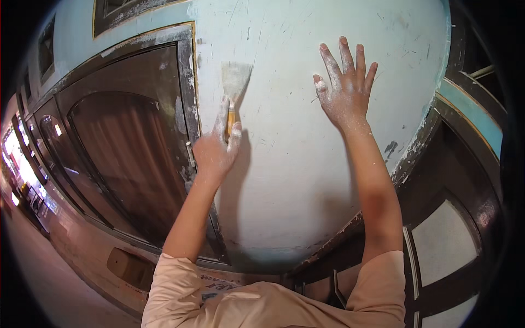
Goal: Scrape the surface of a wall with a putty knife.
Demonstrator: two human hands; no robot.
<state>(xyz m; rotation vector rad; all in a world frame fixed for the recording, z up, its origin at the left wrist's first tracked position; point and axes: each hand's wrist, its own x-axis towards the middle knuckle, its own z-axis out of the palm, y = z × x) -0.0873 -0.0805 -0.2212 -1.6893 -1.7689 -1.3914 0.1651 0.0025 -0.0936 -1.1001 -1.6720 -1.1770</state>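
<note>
My left hand (217, 149) grips the yellow handle of a putty knife (236, 82), whose broad blade points up and lies at the pale wall (283, 143), left of its middle. White dust coats the fingers. To the right, my right hand (346, 84) is spread against the same wall, fingers apart and pointing up, also dusty and holding nothing. Scratches and small dark marks cover the wall's pale surface. Whether the blade's edge presses on the wall cannot be told.
A dark wooden door frame (189, 82) with worn paint borders the wall at left, beside a curtained glass panel (127, 143). Dark panelled woodwork (451, 164) stands at right. A brown box-like object (129, 266) lies on the floor at lower left.
</note>
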